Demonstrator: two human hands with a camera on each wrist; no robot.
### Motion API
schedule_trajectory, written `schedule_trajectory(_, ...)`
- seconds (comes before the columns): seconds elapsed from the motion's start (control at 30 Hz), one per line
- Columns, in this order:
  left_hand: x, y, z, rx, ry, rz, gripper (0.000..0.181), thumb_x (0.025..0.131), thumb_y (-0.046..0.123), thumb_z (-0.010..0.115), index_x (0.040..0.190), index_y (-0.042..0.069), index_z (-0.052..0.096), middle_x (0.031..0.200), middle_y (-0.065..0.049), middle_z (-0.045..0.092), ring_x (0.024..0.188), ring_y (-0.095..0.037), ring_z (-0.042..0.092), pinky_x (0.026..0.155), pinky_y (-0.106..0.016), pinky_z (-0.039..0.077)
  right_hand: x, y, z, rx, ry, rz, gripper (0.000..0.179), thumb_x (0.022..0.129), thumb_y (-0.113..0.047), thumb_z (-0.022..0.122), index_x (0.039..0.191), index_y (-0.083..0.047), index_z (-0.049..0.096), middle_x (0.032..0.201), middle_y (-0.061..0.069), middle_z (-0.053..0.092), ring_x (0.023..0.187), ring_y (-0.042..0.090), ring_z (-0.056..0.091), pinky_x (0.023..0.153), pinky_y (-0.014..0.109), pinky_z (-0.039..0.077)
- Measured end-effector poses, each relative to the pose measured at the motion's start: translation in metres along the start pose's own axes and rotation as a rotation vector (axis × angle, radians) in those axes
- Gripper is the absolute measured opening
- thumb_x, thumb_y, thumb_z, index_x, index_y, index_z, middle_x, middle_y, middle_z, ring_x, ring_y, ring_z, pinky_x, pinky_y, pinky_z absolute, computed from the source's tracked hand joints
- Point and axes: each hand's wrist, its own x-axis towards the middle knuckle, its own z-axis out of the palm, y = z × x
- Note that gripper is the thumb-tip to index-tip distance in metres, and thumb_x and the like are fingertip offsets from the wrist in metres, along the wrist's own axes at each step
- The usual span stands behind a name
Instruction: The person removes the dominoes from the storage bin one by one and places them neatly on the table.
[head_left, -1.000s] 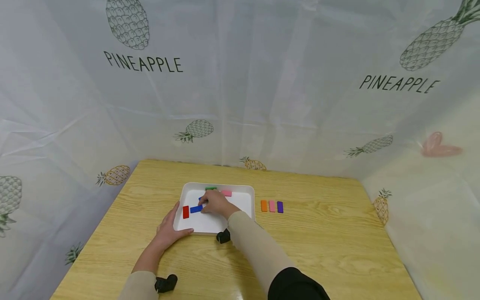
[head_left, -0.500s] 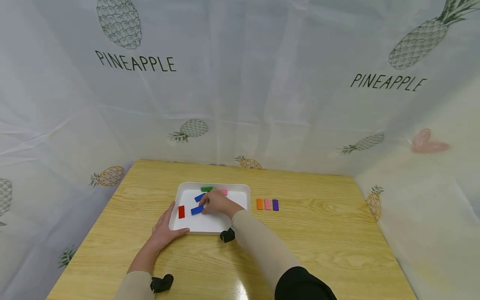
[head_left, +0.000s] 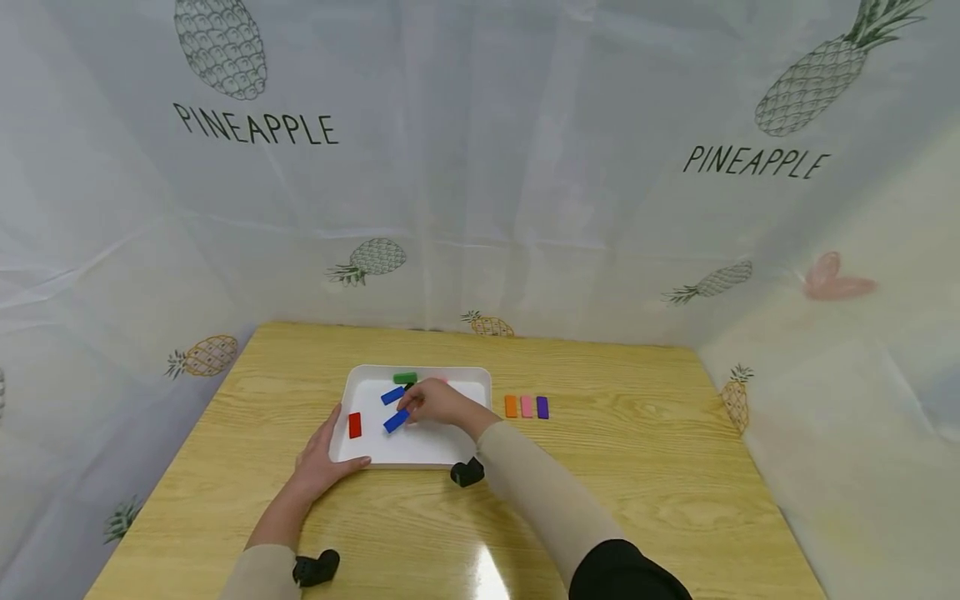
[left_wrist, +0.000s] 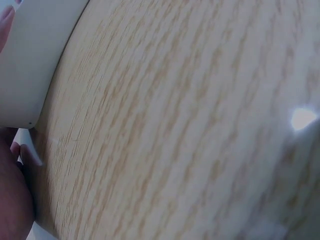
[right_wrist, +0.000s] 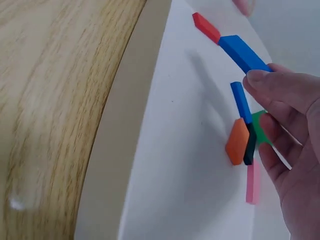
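My right hand (head_left: pixel 442 404) pinches a blue domino block (head_left: pixel 396 422) between thumb and fingertips, tilted. In the right wrist view this blue block (right_wrist: pixel 244 52) appears raised off the white tray (head_left: pixel 442 450), and a shadow falls on the tray floor. My left hand (head_left: pixel 318 458) rests at the tray's left front corner, thumb along the front rim and fingers along the left side. Inside the tray lie a red block (head_left: pixel 355 425), another blue block (head_left: pixel 392 395) and a green block (head_left: pixel 405 378). An orange block (right_wrist: pixel 237 141), a black block (right_wrist: pixel 249 145) and a pink block (right_wrist: pixel 253 185) lie near my right hand.
To the right of the tray, an orange block (head_left: pixel 511 406), a pink block (head_left: pixel 527 407) and a purple block (head_left: pixel 543 407) lie in a row on the wooden table (head_left: pixel 637 475). A pineapple-print sheet (head_left: pixel 525 208) hangs behind and beside the table.
The held blue block has turned from nearly level to a steeper slant and shifted right, away from the red block, with my right hand. My left hand stays at the tray corner.
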Motion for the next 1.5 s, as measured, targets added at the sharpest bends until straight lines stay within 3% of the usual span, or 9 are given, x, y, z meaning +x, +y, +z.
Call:
schedule_trajectory(0.17,0.000,0.000,0.000,-0.007,-0.010,-0.011,0.119,0.075,0.050,0.079,0.158,0.019,0.000,0.158,-0.027,0.007,0.141,-0.051,0.004,0.105,-0.072,0.002,-0.014,0.003,-0.006,0.105,0.019,-0.010,0.020,0.084,0.000,0.074,0.102,-0.009,0.077,0.086,-0.006,0.066,0.078,0.007,0.058,0.072,0.019,0.051)
schedule_trajectory(0.63,-0.001,-0.002,-0.001,-0.018,-0.011,-0.004,0.120,0.075,0.049,0.080,0.158,0.020,-0.001,0.158,-0.027,0.007,0.141,-0.051,0.004,0.105,-0.072,0.001,-0.057,0.023,-0.018,0.210,0.067,-0.042,0.023,0.090,-0.001,0.068,0.112,-0.002,0.073,0.104,-0.001,0.071,0.086,0.009,0.063,0.078,0.022,0.053)
schedule_trajectory(0.87,-0.002,0.001,-0.004,-0.021,-0.012,-0.005,0.120,0.075,0.048,0.080,0.158,0.020,-0.001,0.158,-0.028,0.006,0.141,-0.051,0.004,0.104,-0.073,0.001,-0.077,0.032,-0.028,0.289,0.052,-0.044,0.026,0.095,0.002,0.058,0.119,0.000,0.069,0.115,0.003,0.067,0.093,0.022,0.067,0.082,0.032,0.055)
schedule_trajectory(1.17,-0.002,0.004,-0.003,-0.012,-0.030,-0.018,0.120,0.076,0.047,0.080,0.158,0.019,-0.003,0.158,-0.027,0.005,0.142,-0.050,0.003,0.105,-0.072,0.001,-0.103,0.038,-0.040,0.428,0.045,-0.015,0.030,0.099,0.005,0.045,0.124,0.006,0.062,0.126,0.015,0.055,0.096,0.022,0.065,0.084,0.044,0.055)
schedule_trajectory(1.37,-0.002,0.003,-0.002,-0.009,-0.023,-0.007,0.120,0.076,0.046,0.080,0.158,0.020,-0.004,0.158,-0.027,0.005,0.141,-0.051,0.003,0.105,-0.073,0.000,-0.125,0.040,-0.048,0.464,0.059,-0.001,0.030,0.102,0.004,0.041,0.125,0.006,0.060,0.127,0.014,0.052,0.099,0.025,0.065,0.086,0.051,0.053)
schedule_trajectory(1.5,-0.002,0.002,-0.001,-0.010,-0.012,0.013,0.119,0.077,0.045,0.080,0.158,0.018,-0.003,0.158,-0.028,0.006,0.141,-0.052,0.004,0.104,-0.073,0.001,-0.138,0.044,-0.055,0.467,0.068,0.001,0.030,0.101,0.004,0.042,0.127,0.006,0.059,0.128,0.021,0.051,0.094,0.035,0.066,0.086,0.057,0.051)
